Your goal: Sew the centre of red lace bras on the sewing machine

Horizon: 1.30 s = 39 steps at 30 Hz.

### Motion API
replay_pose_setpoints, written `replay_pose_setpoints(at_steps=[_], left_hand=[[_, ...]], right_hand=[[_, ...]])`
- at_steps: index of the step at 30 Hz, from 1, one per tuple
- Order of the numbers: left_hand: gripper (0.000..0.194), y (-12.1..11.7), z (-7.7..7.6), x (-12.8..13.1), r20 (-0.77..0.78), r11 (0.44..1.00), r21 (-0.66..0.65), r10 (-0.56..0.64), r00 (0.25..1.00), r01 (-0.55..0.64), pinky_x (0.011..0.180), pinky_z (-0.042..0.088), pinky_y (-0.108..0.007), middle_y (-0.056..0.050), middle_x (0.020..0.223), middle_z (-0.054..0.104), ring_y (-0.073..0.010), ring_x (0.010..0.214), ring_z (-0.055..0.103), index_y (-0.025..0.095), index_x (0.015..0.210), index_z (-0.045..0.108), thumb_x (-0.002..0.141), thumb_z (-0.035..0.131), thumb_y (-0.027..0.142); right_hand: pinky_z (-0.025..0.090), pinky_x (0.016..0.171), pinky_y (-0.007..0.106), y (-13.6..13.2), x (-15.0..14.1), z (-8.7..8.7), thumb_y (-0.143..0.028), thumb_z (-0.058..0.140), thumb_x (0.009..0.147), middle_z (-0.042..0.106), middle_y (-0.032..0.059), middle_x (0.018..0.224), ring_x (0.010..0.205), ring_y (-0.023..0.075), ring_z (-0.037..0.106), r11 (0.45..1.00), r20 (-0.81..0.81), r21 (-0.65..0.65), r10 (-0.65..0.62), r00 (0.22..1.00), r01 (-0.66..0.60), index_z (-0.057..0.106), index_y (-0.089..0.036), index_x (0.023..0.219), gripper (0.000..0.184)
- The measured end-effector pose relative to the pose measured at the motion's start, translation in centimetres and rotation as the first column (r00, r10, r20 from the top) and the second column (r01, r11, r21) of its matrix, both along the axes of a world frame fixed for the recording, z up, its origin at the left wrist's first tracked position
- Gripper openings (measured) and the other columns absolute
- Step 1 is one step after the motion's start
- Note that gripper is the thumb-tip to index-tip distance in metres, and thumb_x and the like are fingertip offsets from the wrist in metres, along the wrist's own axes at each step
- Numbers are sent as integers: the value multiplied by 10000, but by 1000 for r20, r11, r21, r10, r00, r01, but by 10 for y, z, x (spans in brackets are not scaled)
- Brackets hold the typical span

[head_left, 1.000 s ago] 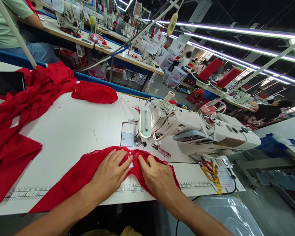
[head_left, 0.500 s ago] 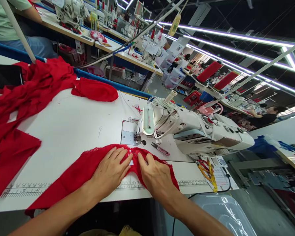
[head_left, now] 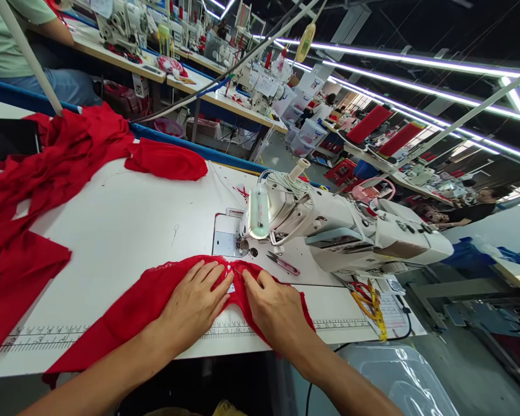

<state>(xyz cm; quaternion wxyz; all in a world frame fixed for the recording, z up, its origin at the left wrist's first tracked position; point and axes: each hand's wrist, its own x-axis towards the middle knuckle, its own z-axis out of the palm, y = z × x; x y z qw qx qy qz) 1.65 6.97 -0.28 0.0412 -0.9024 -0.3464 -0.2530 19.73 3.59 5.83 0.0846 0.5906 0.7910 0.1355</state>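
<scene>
A piece of red fabric [head_left: 125,312] with a lacy edge lies across the front of the white table. My left hand [head_left: 197,294] rests flat on it, fingers stretched out and pressing it down. Just to the right, my right hand [head_left: 275,303] is closed over the fabric, thumb and forefinger pinched together. A thin, dark, pointed tool [head_left: 236,270] sticks out from that pinch; most of it is hidden. Between the hands a small white label [head_left: 231,288] shows on the fabric. Right behind them stands a white sewing machine [head_left: 329,222], its needle area [head_left: 242,245] apart from the fabric.
Thread snips [head_left: 283,263] lie on the machine bed. At left are heaped red fabric [head_left: 69,150] and a black phone [head_left: 11,138]. Orange-handled scissors [head_left: 361,303] and a yellow tape measure [head_left: 378,315] sit at right. A clear plastic bin [head_left: 398,375] stands below. A co-worker [head_left: 17,52] sits across.
The view has shifted very slightly. Both hands and the red fabric keep the same place and pose.
</scene>
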Motion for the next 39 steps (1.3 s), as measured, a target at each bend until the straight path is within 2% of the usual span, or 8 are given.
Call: replay_pose_setpoints(at_steps=[6, 14, 19, 25, 30, 34, 36, 39], left_hand=[[366, 0, -1, 0, -9, 1000, -3, 9, 1000, -9, 1039, 448, -494, -143, 1253, 664, -310, 1184, 588, 134, 1308, 619, 1018, 428, 250], [362, 0, -1, 0, -6, 1000, 1, 2, 1000, -2, 1043, 446, -489, -135, 1238, 673, -299, 1176, 593, 136, 1307, 613, 1021, 424, 251], [350, 1, 1, 0, -14, 1000, -5, -11, 1000, 11, 1046, 445, -491, -139, 1231, 675, -305, 1178, 592, 128, 1292, 627, 1009, 457, 245], [341, 1, 1, 0, 0, 1000, -17, -16, 1000, 16, 1053, 434, -494, -138, 1237, 673, -309, 1174, 591, 135, 1284, 635, 994, 497, 250], [354, 0, 1, 0, 5, 999, -31, -18, 1000, 18, 1067, 421, -496, -143, 1241, 670, -312, 1188, 583, 123, 1299, 626, 992, 507, 253], [360, 0, -2, 0, 42, 999, -47, -5, 999, 7, 1063, 427, -498, -135, 1271, 658, -303, 1211, 574, 154, 1316, 616, 1015, 453, 265], [365, -1, -4, -1, 65, 998, -60, 2, 998, 2, 1057, 439, -497, -128, 1281, 654, -295, 1213, 575, 176, 1321, 615, 1026, 425, 277], [355, -1, -4, -2, 92, 997, -83, 7, 996, 1, 1054, 454, -495, -124, 1281, 650, -287, 1206, 580, 188, 1313, 620, 1019, 441, 278]], right_hand=[[146, 442, 286, -2, 0, -1, -44, 553, 834, 636, 42, 774, 517, 111, 577, 1000, -8, 8, 7, 1000, -7, 658, -178, 1236, 437], [209, 417, 262, -2, -7, 0, -9, 555, 814, 647, 55, 825, 517, 117, 595, 998, 38, -41, -36, 999, 38, 639, -146, 1217, 434], [249, 410, 265, -3, -7, -6, -17, 547, 825, 643, 60, 842, 531, 130, 603, 1000, 27, -6, -9, 1000, 9, 592, -123, 1290, 479], [309, 438, 268, -4, -4, -8, -10, 526, 854, 643, 61, 838, 568, 147, 618, 998, 40, 59, 36, 999, -38, 601, -125, 1276, 444], [283, 452, 275, 0, -3, -6, -16, 517, 874, 660, 61, 827, 559, 150, 615, 993, 56, 74, 86, 995, -90, 651, -144, 1225, 396], [281, 466, 260, 5, 9, 1, -92, 496, 938, 668, 34, 830, 541, 121, 590, 999, -100, -12, 41, 994, -43, 647, -215, 1253, 370], [348, 519, 245, 6, 19, 4, -155, 489, 977, 684, 28, 868, 608, 124, 620, 998, -236, -50, 33, 971, -46, 648, -242, 1260, 335], [448, 664, 250, 5, 33, 5, -203, 445, 1014, 703, 41, 934, 782, 152, 666, 996, -450, -46, 44, 892, -73, 647, -214, 1221, 290]])
